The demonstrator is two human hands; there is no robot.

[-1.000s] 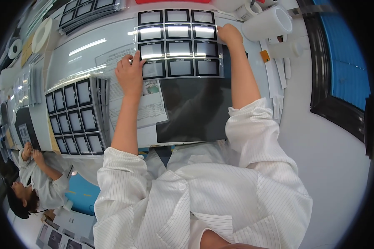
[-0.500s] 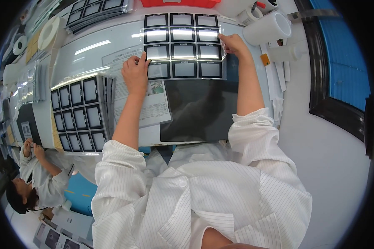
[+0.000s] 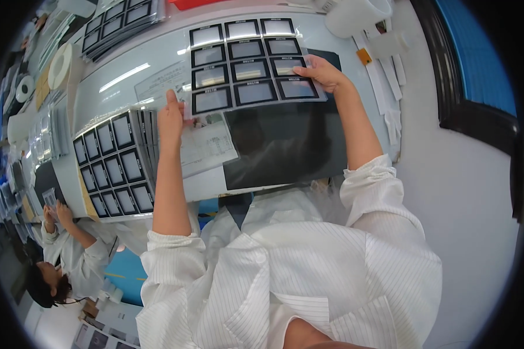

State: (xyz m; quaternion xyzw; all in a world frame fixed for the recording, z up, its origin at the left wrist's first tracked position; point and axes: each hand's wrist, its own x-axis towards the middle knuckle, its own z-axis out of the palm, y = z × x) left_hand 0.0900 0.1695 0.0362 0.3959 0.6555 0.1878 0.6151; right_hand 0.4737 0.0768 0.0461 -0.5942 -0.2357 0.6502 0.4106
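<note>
A clear plastic sheet with rows of black-framed rectangular panels (image 3: pixel 248 69) is held up, slightly tilted, over the worktable. My right hand (image 3: pixel 327 74) pinches its right edge, thumb on top and the other fingers mostly hidden underneath. At the lower left edge my left hand (image 3: pixel 171 121) holds the sheet from the side, thumb pointing up and fingers partly hidden. Beneath lie a dark mat (image 3: pixel 285 151) and printed papers in a clear sleeve (image 3: pixel 209 145). Left of my left forearm stands a stack of similar panel sheets (image 3: pixel 115 166).
Another stack of panel sheets (image 3: pixel 119 23) sits at the back left, near a white roll (image 3: pixel 60 67). A white cylinder (image 3: pixel 358 17) and a translucent bottle (image 3: pixel 388 45) stand at the right. At far left, a co-worker's hands (image 3: pixel 58 214) hold a small clear piece.
The sheet has tilted and come off the table a little. My left hand has slid down its left edge, and my right thumb now lies over the right edge. The view has shifted slightly.
</note>
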